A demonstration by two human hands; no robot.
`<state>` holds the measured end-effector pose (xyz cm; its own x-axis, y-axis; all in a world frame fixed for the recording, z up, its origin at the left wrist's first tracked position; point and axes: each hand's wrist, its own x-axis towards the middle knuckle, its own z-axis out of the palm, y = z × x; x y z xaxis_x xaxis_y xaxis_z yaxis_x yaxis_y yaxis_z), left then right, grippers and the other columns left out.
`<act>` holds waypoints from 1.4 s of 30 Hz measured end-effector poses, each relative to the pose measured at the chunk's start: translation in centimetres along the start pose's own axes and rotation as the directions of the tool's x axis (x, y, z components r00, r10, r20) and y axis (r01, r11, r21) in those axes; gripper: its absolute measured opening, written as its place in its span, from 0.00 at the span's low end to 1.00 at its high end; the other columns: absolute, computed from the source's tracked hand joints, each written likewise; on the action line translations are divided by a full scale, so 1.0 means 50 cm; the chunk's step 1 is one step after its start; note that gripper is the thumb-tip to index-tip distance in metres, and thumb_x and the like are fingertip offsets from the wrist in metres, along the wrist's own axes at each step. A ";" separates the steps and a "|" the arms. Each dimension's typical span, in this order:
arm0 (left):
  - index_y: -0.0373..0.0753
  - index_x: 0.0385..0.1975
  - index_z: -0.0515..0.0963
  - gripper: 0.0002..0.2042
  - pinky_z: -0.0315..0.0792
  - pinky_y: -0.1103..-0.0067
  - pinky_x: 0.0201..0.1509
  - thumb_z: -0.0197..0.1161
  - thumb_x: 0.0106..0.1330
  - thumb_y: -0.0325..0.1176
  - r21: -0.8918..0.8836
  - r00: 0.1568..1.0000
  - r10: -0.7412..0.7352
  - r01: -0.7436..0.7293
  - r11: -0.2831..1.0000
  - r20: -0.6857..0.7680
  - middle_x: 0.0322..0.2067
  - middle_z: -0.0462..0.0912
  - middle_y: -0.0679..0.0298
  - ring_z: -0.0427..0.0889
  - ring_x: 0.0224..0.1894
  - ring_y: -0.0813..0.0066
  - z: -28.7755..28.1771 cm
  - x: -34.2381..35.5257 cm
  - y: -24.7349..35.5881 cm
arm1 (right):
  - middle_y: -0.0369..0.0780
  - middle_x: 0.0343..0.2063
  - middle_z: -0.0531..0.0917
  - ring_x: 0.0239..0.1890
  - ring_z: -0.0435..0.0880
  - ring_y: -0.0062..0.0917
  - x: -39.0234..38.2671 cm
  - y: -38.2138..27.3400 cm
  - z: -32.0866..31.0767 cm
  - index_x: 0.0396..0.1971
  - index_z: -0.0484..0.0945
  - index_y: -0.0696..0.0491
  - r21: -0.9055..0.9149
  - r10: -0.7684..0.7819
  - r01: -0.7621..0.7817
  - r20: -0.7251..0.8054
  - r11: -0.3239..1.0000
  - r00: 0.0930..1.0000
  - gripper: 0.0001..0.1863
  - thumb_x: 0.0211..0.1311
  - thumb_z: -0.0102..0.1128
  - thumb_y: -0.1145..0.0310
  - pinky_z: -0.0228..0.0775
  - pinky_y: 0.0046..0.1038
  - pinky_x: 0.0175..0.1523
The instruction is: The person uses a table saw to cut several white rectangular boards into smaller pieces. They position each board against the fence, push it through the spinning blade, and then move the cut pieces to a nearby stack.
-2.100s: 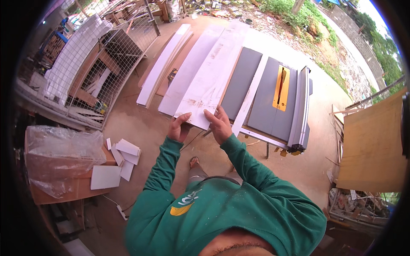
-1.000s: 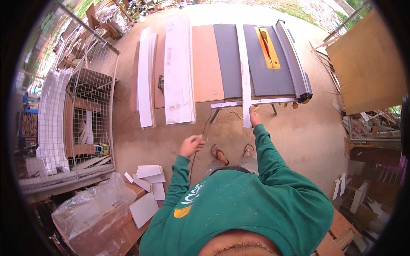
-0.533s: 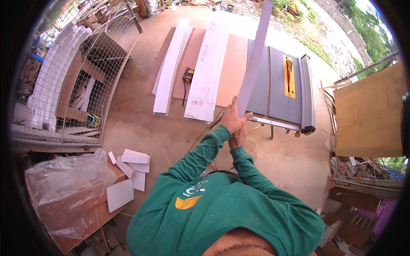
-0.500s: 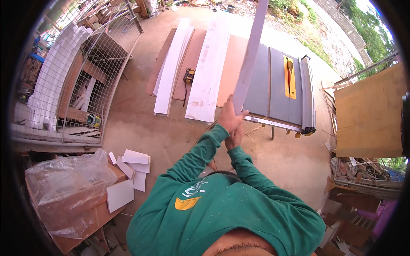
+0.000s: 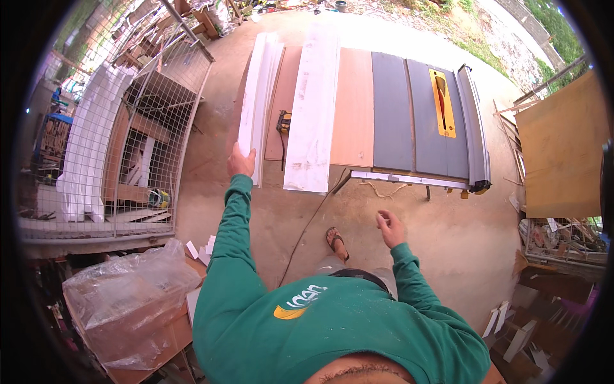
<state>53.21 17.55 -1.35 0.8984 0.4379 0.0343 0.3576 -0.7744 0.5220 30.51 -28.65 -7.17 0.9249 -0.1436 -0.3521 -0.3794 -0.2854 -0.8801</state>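
At the near end of the left stack of long white boards [image 5: 256, 105], my left hand [image 5: 242, 161] grips a board's left edge, its fingertips partly hidden. My right hand [image 5: 390, 228] hangs over the floor in front of the table saw [image 5: 391, 112], empty, its fingers loosely bent and slightly apart. A second, wider stack of white boards [image 5: 311, 121] lies just right of the first. Between the two stacks sits a yellow and black tape measure [image 5: 284, 121]. Both stacks rest on a brown wooden panel [image 5: 353, 109] that adjoins the saw's grey top.
A yellow insert [image 5: 442, 102] with the blade slot lies in the saw top; a rail fence [image 5: 472, 128] borders its right side. A cable [image 5: 306, 233] crosses the floor near my foot. A wire mesh cage [image 5: 147, 141] stands left, a plastic-wrapped box [image 5: 131, 288] at lower left.
The long narrow white board raised in my hands is out of them. My left hand has gone left to the left stack; my right hand has dropped back toward my body.
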 end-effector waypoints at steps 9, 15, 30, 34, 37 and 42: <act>0.41 0.60 0.76 0.37 0.71 0.54 0.61 0.72 0.53 0.59 0.450 0.973 0.192 -0.116 0.886 -0.127 0.56 0.79 0.50 0.76 0.57 0.45 0.135 0.108 -0.111 | 0.41 0.28 0.83 0.20 0.79 0.25 -0.476 0.736 -0.272 0.43 0.77 0.58 0.513 0.689 -0.461 -0.510 0.724 0.515 0.19 0.68 0.61 0.56 0.73 0.28 0.23; 0.36 0.59 0.76 0.36 0.80 0.60 0.47 0.72 0.58 0.58 0.170 0.839 0.319 -0.271 0.948 -0.440 0.44 0.86 0.49 0.86 0.45 0.49 0.024 0.092 -0.001 | 0.53 0.42 0.86 0.47 0.84 0.51 -0.877 0.774 -0.128 0.41 0.86 0.52 0.374 0.777 -0.848 -0.626 0.377 0.069 0.23 0.60 0.57 0.49 0.76 0.45 0.55; 0.37 0.62 0.73 0.23 0.75 0.71 0.48 0.64 0.71 0.40 -0.575 -0.345 0.533 -0.736 0.357 0.773 0.45 0.82 0.57 0.81 0.46 0.67 0.399 -1.406 0.493 | 0.46 0.43 0.88 0.47 0.86 0.38 -1.320 1.087 0.170 0.45 0.84 0.54 0.954 0.906 -0.230 -0.264 0.193 -0.331 0.21 0.63 0.66 0.52 0.78 0.37 0.53; 0.38 0.62 0.72 0.23 0.75 0.72 0.49 0.64 0.71 0.40 -0.597 -0.580 0.148 -0.761 0.255 0.801 0.45 0.83 0.59 0.81 0.47 0.70 0.546 -1.727 0.438 | 0.46 0.43 0.87 0.47 0.86 0.39 -1.444 1.251 0.160 0.44 0.83 0.55 0.955 0.878 -0.226 -0.268 0.190 -0.397 0.20 0.64 0.65 0.53 0.78 0.40 0.55; 0.38 0.62 0.73 0.22 0.75 0.70 0.47 0.64 0.71 0.39 -0.561 -0.582 0.012 -0.779 0.278 0.813 0.44 0.84 0.59 0.82 0.45 0.70 0.634 -1.853 0.377 | 0.47 0.42 0.86 0.45 0.85 0.41 -1.528 1.409 0.148 0.44 0.83 0.55 0.945 0.797 -0.316 -0.252 0.081 -0.548 0.20 0.62 0.67 0.53 0.78 0.39 0.53; 0.40 0.60 0.75 0.22 0.78 0.70 0.47 0.66 0.69 0.41 -0.494 -0.500 -0.060 -0.865 0.089 0.864 0.42 0.85 0.58 0.84 0.44 0.67 0.679 -1.839 0.333 | 0.47 0.56 0.77 0.60 0.76 0.40 -1.639 1.621 0.016 0.56 0.76 0.53 0.935 0.701 -0.352 -0.225 -0.040 -0.677 0.29 0.63 0.66 0.47 0.72 0.42 0.62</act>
<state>-14.78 -51.12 -24.76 -0.2500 -0.5674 -0.7846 -0.8711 -0.2219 0.4381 -76.03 -39.27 -49.88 -0.8979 -0.3161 -0.3064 -0.2864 0.9480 -0.1388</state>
